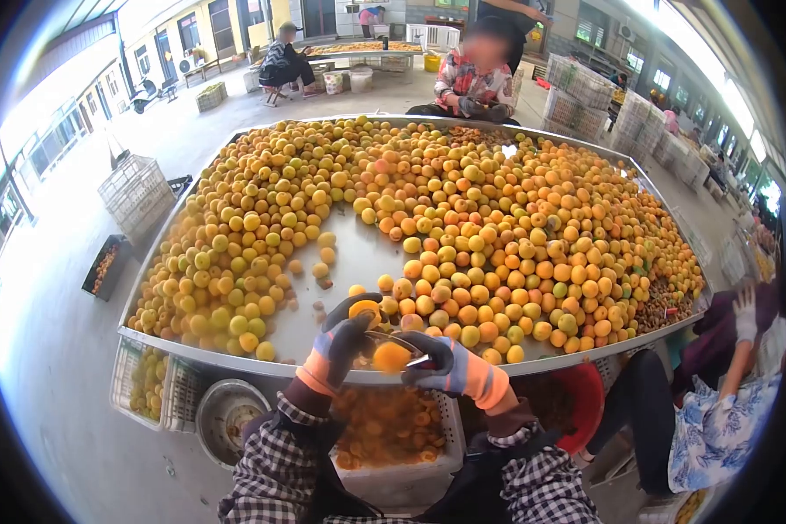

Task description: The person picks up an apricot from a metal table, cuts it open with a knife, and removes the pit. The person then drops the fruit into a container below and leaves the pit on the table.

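Both my hands wear dark gloves with orange and grey cuffs, close together over the near edge of a metal table point(310, 293) heaped with apricots point(533, 253). My left hand point(345, 342) is closed on an apricot half point(366, 309), its orange inside showing. My right hand point(441, 365) is closed round a small tool point(418, 360) with a metallic part. Between the hands is another orange apricot piece point(391, 356), blurred; what supports it is unclear. Below them a white crate point(393, 480) holds halved apricots point(389, 428).
A metal basin point(230, 419) and a crate of apricots point(148, 384) stand below left. A red tub point(585, 402) is below right, beside a seated person point(725, 428). Another person point(476, 83) sits across the table. Stacked crates point(576, 96) stand behind.
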A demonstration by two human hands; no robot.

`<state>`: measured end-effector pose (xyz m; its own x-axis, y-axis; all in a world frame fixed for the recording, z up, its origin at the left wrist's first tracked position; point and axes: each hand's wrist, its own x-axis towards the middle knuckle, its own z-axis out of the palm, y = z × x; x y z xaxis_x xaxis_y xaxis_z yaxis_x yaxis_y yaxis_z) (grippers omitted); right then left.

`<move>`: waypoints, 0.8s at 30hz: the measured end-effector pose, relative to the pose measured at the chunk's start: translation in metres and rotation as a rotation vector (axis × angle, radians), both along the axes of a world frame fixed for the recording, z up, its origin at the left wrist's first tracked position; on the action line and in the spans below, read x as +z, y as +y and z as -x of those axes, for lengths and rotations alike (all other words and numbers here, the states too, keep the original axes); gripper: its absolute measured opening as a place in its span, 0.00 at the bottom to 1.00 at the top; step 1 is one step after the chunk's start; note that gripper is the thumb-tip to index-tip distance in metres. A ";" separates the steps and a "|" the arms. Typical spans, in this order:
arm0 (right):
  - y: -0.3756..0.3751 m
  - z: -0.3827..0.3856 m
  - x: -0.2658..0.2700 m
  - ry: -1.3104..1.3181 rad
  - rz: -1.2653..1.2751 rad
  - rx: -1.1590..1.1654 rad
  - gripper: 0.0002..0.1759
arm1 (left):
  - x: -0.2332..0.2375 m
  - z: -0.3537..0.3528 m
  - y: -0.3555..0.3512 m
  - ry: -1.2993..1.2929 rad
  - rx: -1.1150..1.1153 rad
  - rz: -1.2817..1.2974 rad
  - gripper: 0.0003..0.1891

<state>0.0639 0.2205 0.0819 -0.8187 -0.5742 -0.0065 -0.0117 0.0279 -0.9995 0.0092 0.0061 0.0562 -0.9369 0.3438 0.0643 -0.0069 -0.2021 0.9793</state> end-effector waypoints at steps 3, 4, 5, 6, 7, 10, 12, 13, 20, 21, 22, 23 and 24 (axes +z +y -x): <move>0.000 0.005 -0.003 0.049 0.039 -0.111 0.27 | 0.005 -0.004 -0.002 -0.132 -0.102 -0.030 0.22; 0.002 0.009 -0.005 0.058 0.083 -0.175 0.24 | 0.001 -0.005 0.000 -0.136 -0.108 -0.033 0.22; 0.000 0.011 -0.006 0.206 0.035 -0.334 0.15 | -0.003 -0.006 0.004 -0.092 -0.120 -0.046 0.22; -0.005 0.014 -0.007 0.241 0.136 -0.524 0.09 | -0.007 -0.007 0.008 -0.048 -0.131 -0.058 0.23; -0.006 0.020 -0.014 0.218 0.341 -0.602 0.09 | -0.007 -0.009 0.012 -0.090 -0.154 -0.049 0.22; -0.018 0.030 -0.012 0.227 0.767 -0.725 0.11 | -0.019 -0.016 0.024 -0.147 -0.211 0.001 0.21; -0.022 0.039 -0.016 0.294 0.761 -0.785 0.14 | -0.027 -0.019 0.033 -0.174 -0.221 0.016 0.20; -0.024 0.040 -0.012 0.324 0.803 -0.762 0.14 | -0.029 -0.020 0.035 -0.193 -0.221 0.031 0.18; -0.029 0.040 -0.016 0.397 0.756 -0.720 0.14 | -0.040 -0.017 0.040 -0.079 -0.164 0.151 0.17; -0.029 0.040 -0.016 0.419 0.741 -0.715 0.14 | -0.045 -0.016 0.041 -0.067 -0.181 0.137 0.16; -0.029 0.041 -0.017 0.442 0.726 -0.712 0.15 | -0.047 -0.016 0.043 -0.054 -0.199 0.122 0.16; -0.029 0.041 -0.019 0.442 0.725 -0.713 0.15 | -0.048 -0.017 0.043 -0.054 -0.200 0.122 0.16; -0.031 0.042 -0.022 0.428 0.722 -0.714 0.15 | -0.049 -0.020 0.044 -0.031 -0.177 0.128 0.15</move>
<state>0.0220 0.1896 0.0596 -0.8182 0.2775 0.5035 -0.5746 -0.4231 -0.7005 0.0291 0.0503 0.0075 -0.8619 0.5067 -0.0189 -0.0622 -0.0688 0.9957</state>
